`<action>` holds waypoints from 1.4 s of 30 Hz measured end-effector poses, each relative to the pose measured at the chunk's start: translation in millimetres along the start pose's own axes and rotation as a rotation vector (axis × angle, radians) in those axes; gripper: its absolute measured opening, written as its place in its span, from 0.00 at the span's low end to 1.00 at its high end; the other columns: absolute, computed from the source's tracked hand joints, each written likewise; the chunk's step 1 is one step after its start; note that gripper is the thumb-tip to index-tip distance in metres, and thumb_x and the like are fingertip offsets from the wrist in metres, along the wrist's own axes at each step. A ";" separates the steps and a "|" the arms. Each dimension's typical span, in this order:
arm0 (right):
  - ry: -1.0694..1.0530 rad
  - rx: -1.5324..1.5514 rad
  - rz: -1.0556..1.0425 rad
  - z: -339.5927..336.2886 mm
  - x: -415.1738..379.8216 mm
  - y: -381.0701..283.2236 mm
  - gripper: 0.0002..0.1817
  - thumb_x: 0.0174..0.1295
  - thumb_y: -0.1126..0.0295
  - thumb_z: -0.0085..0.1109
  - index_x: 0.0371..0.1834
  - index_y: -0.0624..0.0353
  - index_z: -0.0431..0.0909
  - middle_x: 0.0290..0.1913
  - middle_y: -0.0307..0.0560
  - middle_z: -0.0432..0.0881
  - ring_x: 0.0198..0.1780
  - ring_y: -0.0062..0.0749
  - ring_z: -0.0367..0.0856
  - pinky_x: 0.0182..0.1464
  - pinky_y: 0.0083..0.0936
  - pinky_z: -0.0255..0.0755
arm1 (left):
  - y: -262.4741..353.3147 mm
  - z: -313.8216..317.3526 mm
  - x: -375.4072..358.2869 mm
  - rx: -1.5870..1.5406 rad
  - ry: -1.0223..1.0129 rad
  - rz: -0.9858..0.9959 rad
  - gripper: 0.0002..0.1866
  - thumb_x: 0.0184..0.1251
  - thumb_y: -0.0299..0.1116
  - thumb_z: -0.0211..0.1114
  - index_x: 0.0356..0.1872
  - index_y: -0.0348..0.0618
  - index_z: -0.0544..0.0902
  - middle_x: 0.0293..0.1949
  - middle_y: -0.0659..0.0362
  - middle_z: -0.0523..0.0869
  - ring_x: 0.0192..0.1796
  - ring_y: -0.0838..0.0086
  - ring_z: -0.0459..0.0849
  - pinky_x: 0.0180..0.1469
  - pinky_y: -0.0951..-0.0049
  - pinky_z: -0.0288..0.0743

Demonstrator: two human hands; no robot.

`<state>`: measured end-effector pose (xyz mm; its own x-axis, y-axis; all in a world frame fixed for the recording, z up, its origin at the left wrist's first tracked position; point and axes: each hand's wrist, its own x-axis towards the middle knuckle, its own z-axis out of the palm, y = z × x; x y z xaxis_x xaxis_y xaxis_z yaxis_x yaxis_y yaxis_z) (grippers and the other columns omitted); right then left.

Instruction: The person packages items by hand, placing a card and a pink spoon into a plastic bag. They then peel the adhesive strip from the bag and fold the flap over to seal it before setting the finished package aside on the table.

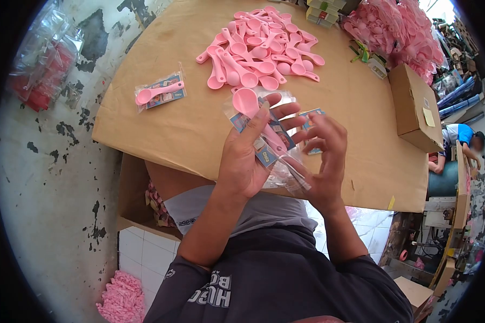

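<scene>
Over the near edge of the brown-covered table, my left hand [245, 148] grips a pink spoon [246, 102] together with a clear plastic packet and a blue printed card [265, 154]. The thumb presses on the spoon's handle. Just to the right is my right hand [326, 156], its fingers bent around the packet's lower end; whether they pinch the plastic is unclear. Behind that hand lies another blue card [312, 121]. Farther left on the table rests a bagged card with a pink spoon [160, 92] on top. A heap of pink spoons [264, 48] covers the far middle.
At the table's right edge stands a cardboard box [415, 107]. Pink items in plastic [399, 37] are piled at the back right, near clear containers [323, 12]. Another person [458, 140] bends down at the far right. Plastic bags [46, 59] hang at the left wall.
</scene>
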<state>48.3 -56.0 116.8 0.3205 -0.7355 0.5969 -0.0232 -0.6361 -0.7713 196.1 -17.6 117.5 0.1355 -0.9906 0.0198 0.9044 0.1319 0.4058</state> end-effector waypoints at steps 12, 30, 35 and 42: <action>-0.205 -0.355 -0.210 -42.0 20.3 5.8 0.22 0.60 0.76 0.67 0.59 0.49 0.86 0.75 0.55 0.71 0.77 0.58 0.65 0.75 0.48 0.63 | 7.4 3.8 1.4 -0.233 0.003 -0.104 0.25 0.84 0.41 0.50 0.72 0.35 0.65 0.73 0.41 0.70 0.76 0.54 0.69 0.76 0.51 0.68; -0.274 0.152 0.305 -40.7 23.7 -15.4 0.43 0.60 0.76 0.74 0.79 0.59 0.62 0.28 0.34 0.77 0.32 0.15 0.72 0.39 0.17 0.68 | 11.1 10.6 -15.2 0.454 -0.210 -0.020 0.26 0.80 0.34 0.59 0.73 0.33 0.67 0.70 0.46 0.76 0.65 0.65 0.81 0.60 0.61 0.85; -0.305 0.208 0.430 -32.0 13.7 -12.9 0.42 0.62 0.73 0.75 0.78 0.58 0.62 0.28 0.37 0.80 0.31 0.16 0.77 0.39 0.17 0.70 | 5.8 24.5 -22.3 0.669 0.022 -0.068 0.19 0.78 0.30 0.62 0.63 0.30 0.77 0.57 0.47 0.87 0.42 0.75 0.91 0.30 0.76 0.89; 0.037 -0.494 -0.270 -34.1 25.6 -11.5 0.24 0.57 0.76 0.74 0.59 0.60 0.80 0.51 0.50 0.84 0.49 0.39 0.82 0.50 0.32 0.76 | -1.5 19.3 -27.3 0.879 0.065 0.101 0.22 0.80 0.30 0.61 0.70 0.38 0.72 0.46 0.53 0.92 0.37 0.82 0.88 0.27 0.82 0.80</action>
<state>24.5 -75.4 148.5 0.3433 -0.5337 0.7729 -0.3888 -0.8298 -0.4003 183.2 8.6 133.9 0.2452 -0.9681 0.0523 0.2527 0.1160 0.9606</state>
